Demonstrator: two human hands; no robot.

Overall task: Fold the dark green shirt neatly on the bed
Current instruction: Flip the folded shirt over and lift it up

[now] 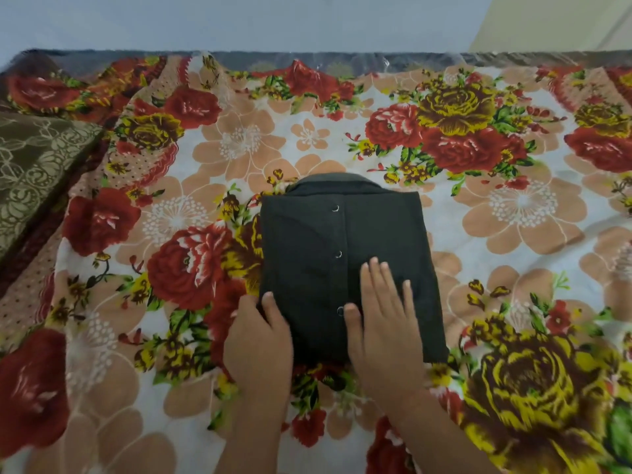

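Observation:
The dark green shirt [314, 241] lies folded into a compact rectangle in the middle of the bed, collar at the far end, snap buttons running down its front. My left hand [260, 340] rests on the shirt's near left corner, thumb on top and fingers curled at the edge. My right hand [383, 323] lies flat, palm down, on the near right half of the shirt with fingers spread and holding nothing.
The bed is covered by a floral sheet [513, 213] in red, yellow and peach. A brown patterned cloth [30, 165] lies at the left edge. A pale wall [239, 22] runs behind the bed's far edge.

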